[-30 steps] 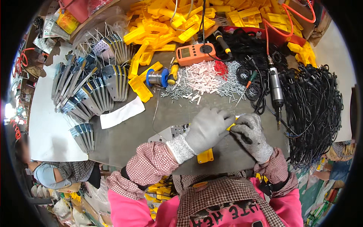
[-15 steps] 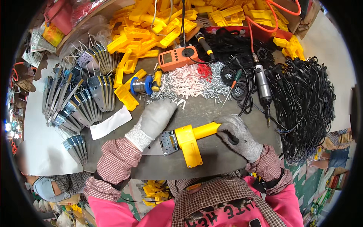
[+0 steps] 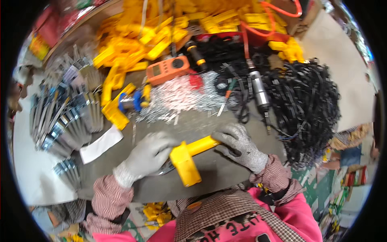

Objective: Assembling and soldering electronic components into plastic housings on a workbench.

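A yellow plastic tool housing with a tubular handle (image 3: 187,164) lies tilted over the grey work surface in front of me. My right hand (image 3: 241,147), in a grey glove, grips the far end of its handle. My left hand (image 3: 150,155), also gloved, is at the housing's left corner with thumb and forefinger bent together. Motion blur hides what those fingers hold, if anything. Under that hand the edge of a metal plate (image 3: 164,167) shows, joined to the housing; most of it is covered.
Screws and pale pink pieces (image 3: 179,97) are heaped beyond my hands, by an orange meter (image 3: 167,70) and a blue solder spool (image 3: 131,101). A screwdriver (image 3: 228,97), air driver (image 3: 260,90) and black cords (image 3: 304,109) lie right. Metal plates (image 3: 60,121) and white paper (image 3: 100,144) are left.
My left hand has come back from the edge of the screw pile to the housing's left corner. The right hand still holds the handle. The whole view has shifted.
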### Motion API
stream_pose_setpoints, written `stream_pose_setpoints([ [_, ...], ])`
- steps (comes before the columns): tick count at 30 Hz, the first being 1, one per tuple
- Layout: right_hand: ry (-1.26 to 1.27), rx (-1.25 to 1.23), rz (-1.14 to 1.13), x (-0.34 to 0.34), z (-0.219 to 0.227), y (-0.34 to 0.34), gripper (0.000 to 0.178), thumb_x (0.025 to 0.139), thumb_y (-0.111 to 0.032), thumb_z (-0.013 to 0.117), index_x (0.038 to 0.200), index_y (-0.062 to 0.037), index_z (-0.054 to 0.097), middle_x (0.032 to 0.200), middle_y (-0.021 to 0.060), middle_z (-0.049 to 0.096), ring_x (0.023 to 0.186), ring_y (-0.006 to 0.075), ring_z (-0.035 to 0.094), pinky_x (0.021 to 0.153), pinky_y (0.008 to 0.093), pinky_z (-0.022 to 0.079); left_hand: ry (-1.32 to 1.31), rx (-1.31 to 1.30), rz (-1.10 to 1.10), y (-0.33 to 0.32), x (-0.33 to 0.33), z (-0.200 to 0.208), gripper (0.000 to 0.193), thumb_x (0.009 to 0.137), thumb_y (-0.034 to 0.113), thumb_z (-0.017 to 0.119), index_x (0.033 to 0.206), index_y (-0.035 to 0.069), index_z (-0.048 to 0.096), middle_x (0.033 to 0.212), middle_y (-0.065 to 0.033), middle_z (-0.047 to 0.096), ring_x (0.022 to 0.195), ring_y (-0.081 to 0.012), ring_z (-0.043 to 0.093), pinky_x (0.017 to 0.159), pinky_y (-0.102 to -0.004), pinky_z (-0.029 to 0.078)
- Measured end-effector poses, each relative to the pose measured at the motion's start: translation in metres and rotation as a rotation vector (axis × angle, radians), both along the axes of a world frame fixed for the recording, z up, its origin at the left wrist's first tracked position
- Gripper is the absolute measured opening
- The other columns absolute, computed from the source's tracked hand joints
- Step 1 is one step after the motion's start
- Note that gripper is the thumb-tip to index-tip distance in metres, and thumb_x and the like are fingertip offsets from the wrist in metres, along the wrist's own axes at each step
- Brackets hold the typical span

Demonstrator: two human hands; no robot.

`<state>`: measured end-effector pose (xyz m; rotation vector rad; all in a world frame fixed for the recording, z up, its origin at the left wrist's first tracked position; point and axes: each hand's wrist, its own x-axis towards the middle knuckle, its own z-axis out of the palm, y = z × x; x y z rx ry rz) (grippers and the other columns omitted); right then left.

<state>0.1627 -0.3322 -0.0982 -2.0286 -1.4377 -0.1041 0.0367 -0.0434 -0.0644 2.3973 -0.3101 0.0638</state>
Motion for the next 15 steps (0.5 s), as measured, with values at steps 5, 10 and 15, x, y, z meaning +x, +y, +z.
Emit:
stream_pose_setpoints([
  [5, -0.192, 0.075, -0.765, 0.057, 0.014, -0.039, 0.046, 0.083, -0.005, 0.066, 0.128, -0.0055, 0.058, 0.109, 0.0164, 0.056, 0.093, 0.0349, 0.06, 0.079, 0.0421, 0.053, -0.179, 0.226, 0.029, -0.027, -0.007, 0.019, 0.04, 0.077, 0.014, 0.071, 0.115, 0.003, 0.066, 0.101, -0.0139, 0.069, 0.098, -0.0329, 0.064, 0.092, -0.0424, 0.047],
  [10, -0.106, -0.303, -0.888, 0.093, -0.006, -0.034, 0.075, 0.078, -0.025, 0.071, 0.146, -0.0111, 0.042, 0.107, 0.0184, 0.058, 0.097, 0.0368, 0.064, 0.083, 0.0452, 0.055, -0.197, 0.303, -0.011, -0.083, 0.026, -0.004, 0.043, 0.08, 0.027, 0.074, 0.118, 0.008, 0.064, 0.099, -0.0123, 0.068, 0.092, -0.0329, 0.064, 0.084, -0.0423, 0.048],
  [15, 0.511, 0.419, -0.776, 0.092, 0.008, -0.058, 0.087, 0.081, -0.031, 0.073, 0.153, -0.0076, 0.03, 0.107, 0.0105, 0.064, 0.098, 0.0255, 0.066, 0.088, 0.0334, 0.052, -0.008, 0.345, 0.044, -0.09, 0.021, -0.004, 0.04, 0.082, 0.029, 0.074, 0.118, 0.014, 0.067, 0.097, -0.01, 0.067, 0.089, -0.0314, 0.065, 0.078, -0.0419, 0.049],
])
